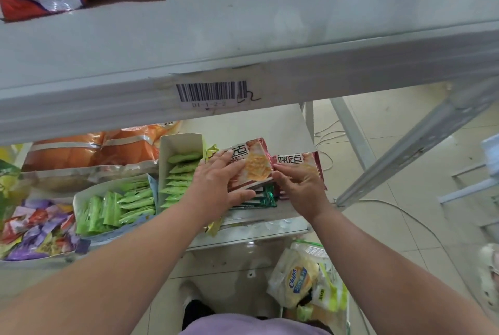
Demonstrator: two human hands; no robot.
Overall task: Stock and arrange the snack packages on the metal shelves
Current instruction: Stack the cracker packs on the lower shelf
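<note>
— Where are those cracker packs?

— On the lower shelf (270, 118), right end. The left hand (218, 183) lies flat on the top cracker pack (253, 164), thumb curled under the stack; the right hand (299, 186) pinches a second cracker pack (305, 160) just beside it.

— Anything crowding them?

— An open carton (181, 145) of green sachets sits hard against the left, and the upper shelf (243, 37) with its barcode label (212, 91) overhangs everything. A bag of chips (297, 280) waits on the floor below.
</note>
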